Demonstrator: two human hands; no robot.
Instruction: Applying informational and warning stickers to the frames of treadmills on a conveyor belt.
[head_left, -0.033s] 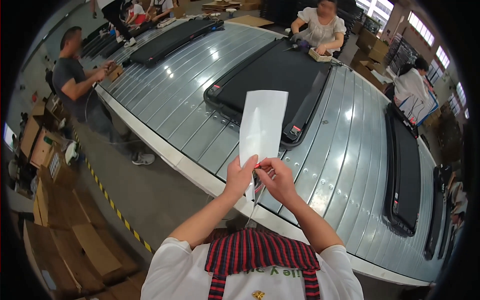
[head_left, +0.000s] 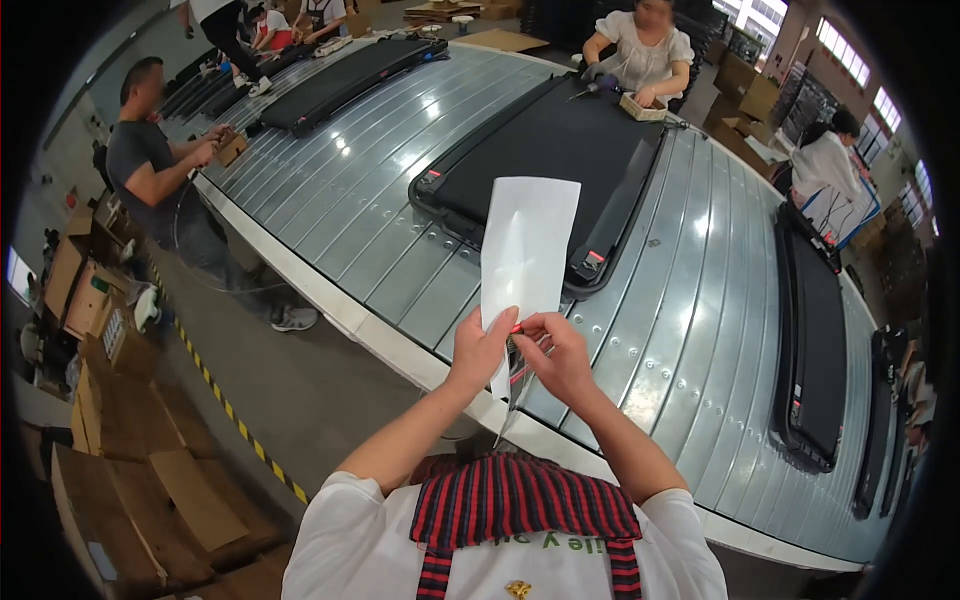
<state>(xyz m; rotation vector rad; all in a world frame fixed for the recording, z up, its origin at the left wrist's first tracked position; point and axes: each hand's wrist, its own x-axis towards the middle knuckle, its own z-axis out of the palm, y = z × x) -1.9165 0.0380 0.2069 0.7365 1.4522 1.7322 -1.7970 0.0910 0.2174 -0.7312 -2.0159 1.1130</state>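
Both hands pinch a white paper sheet (head_left: 527, 250) upright: left hand (head_left: 480, 350) closed on its lower edge, right hand (head_left: 560, 355) fingertips closed beside; steady, light grip advised.

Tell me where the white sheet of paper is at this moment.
In the head view, the white sheet of paper is near the centre, held upright at its lower end by both hands, left hand and right hand, above the conveyor's near edge.

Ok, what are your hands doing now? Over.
Left hand and right hand both pinch white sheet, held upright. Long black panel on conveyor beyond. Nothing blocking.
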